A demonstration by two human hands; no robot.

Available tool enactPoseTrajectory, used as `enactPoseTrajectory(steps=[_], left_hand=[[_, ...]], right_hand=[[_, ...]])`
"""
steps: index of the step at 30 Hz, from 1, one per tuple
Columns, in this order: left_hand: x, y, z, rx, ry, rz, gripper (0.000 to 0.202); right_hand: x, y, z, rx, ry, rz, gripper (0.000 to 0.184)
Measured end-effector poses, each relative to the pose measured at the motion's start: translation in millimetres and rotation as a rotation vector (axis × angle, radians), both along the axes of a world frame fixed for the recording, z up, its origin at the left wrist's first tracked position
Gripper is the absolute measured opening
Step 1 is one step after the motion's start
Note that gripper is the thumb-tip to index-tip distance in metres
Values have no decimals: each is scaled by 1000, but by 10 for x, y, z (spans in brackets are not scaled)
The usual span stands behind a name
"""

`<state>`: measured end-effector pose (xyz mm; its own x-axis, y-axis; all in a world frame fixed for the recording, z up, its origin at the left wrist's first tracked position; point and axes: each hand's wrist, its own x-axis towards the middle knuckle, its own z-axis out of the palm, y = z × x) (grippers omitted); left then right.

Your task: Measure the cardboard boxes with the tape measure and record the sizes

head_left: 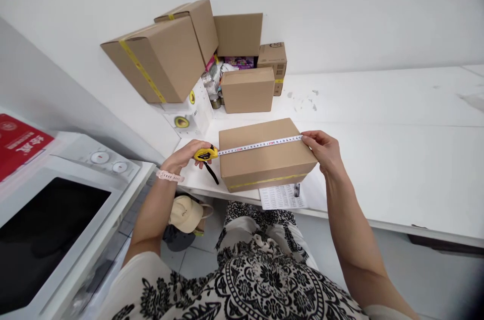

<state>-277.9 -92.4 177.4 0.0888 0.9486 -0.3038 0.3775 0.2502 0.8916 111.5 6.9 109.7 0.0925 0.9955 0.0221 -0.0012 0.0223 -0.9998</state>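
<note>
A closed cardboard box (260, 161) lies on the white table in front of me, with yellow tape along its near side. Across its top runs the white blade of a tape measure (206, 152), pulled out lengthwise. My left hand (185, 156) is wrapped round the yellow and black case, just off the box's left edge; a black wrist strap (210, 173) dangles from it. At the right end, my right hand (321, 147) pinches the blade's tip against the box's edge. Printed sheets (282, 197) stick out from under the box's near side.
Large taped boxes (170, 53) are stacked at the back left on a white avocado-print box (192, 118). A smaller box (247, 90) stands beside them. At left is a white microwave (56, 219) with a red package (18, 146). A beige cap (185, 213) hangs below the table edge.
</note>
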Motion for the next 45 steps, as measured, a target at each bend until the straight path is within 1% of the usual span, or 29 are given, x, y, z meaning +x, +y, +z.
enactPoseTrajectory(steps=[7,12,19,25,34,37,40,42,45], left_hand=[[-31,4,-38,11,-19,-14,50],[-29,4,-54,12,-6,-13,47],[70,-36,-18,50,13,23,37],[77,-43,-25,48,9,22,38],[69,-56,-35,39,14,25,39],[88,-55,-17,42,30,30,40],[119,-65,27,65,53,35,39],[157,-87,77,96,77,57,39],[266,-144,177,157,116,70,43]], right_hand=[[3,-19,14,-12,11,-2,25],[1,-1,3,-14,14,7,24],[-8,13,-7,-1,23,11,23],[-5,0,-14,21,17,30,24],[-13,-10,29,-9,22,36,23],[-17,-8,44,-11,1,24,23],[-10,8,40,12,-19,17,29],[4,23,23,24,-41,32,33],[27,37,-1,20,-71,39,30]])
